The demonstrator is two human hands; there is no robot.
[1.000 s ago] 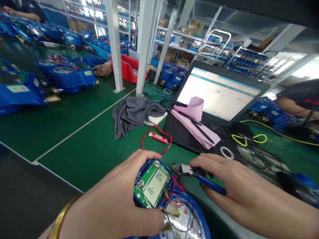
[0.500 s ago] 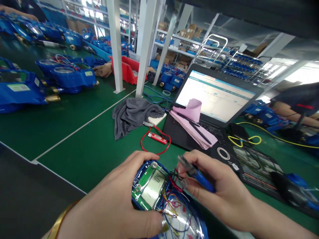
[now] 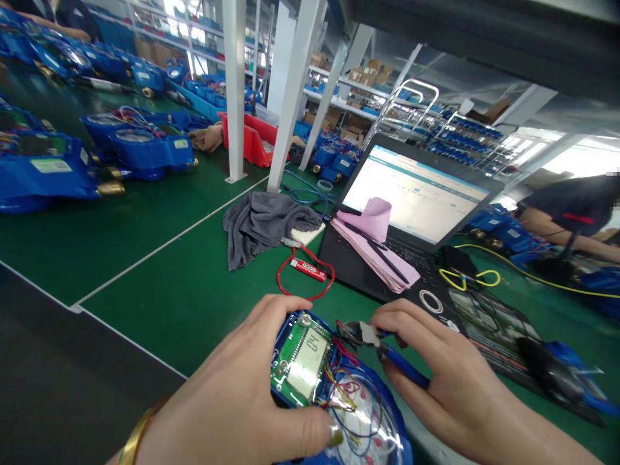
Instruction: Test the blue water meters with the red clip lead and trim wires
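Note:
My left hand (image 3: pixel 242 394) is wrapped round a blue meter (image 3: pixel 400 423), its thumb lying across the lower part of the housing. The meter carries a green circuit board with a small display (image 3: pixel 309 363) that reads 04. Below the board, red, yellow and blue wires (image 3: pixel 349 394) cross a clear round cover. In my right hand (image 3: pixel 436 368) is a pair of blue-handled cutting pliers (image 3: pixel 404 367). Their metal jaws are at the red and black wires (image 3: pixel 345 332) by the meter's upper right edge; whether they grip a wire I cannot tell.
A laptop (image 3: pixel 329 258) with pink papers (image 3: pixel 372 258) on it stands ahead. Beside it lie a grey cloth (image 3: pixel 266 226) and a red-corded tag (image 3: pixel 309 270). Several blue meters (image 3: pixel 48 168) are at the left. A mouse (image 3: pixel 549 371) and another person's arm (image 3: pixel 547 223) are at the right.
The pliers have turned so that their jaws now point left at the wires, with my right hand shifted slightly right. The display now faces me more plainly.

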